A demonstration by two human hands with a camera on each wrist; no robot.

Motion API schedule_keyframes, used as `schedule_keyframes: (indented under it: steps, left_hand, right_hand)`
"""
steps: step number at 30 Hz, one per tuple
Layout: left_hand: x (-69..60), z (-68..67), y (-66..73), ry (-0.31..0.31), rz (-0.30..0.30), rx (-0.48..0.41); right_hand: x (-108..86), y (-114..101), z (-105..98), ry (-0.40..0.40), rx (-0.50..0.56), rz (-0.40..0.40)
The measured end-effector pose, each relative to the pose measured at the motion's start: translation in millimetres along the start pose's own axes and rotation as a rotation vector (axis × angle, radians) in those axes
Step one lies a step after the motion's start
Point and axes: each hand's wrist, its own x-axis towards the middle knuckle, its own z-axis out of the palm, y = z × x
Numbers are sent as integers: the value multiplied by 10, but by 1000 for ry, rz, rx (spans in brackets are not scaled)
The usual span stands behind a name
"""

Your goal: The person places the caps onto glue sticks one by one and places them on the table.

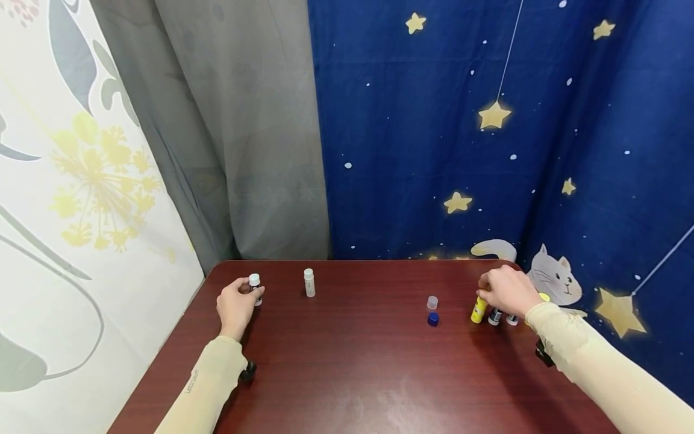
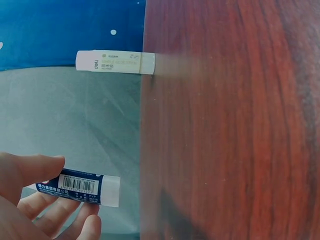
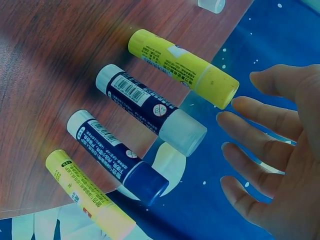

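At the far left of the counter (image 1: 347,361), our left hand (image 1: 235,306) pinches a dark blue glue stick (image 2: 80,184) between thumb and fingers; we cannot tell whether its base touches down. To its right a white glue stick (image 1: 309,284) stands upright. Over on the right, our right hand (image 1: 509,290) has its fingers parted, the tips just beside the top of a yellow glue stick (image 3: 172,62), the leftmost in a row of four. Rightward along the row we see a pale-capped navy stick (image 3: 137,102), a blue-capped navy stick (image 3: 107,145) and a second yellow stick (image 3: 85,192). Left of the row sit a clear lid (image 1: 432,302) and, nearer, a blue lid (image 1: 433,319).
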Motion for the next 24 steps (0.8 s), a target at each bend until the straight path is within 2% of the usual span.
schedule_keyframes:
  steps: [17, 24]
  left_hand:
    - [0, -40, 170, 48, 30, -35]
    - [-17, -41, 250, 47, 33, -40]
  right_hand:
    - [42, -80, 1, 35, -8, 9]
    - [58, -132, -3, 60, 1, 3]
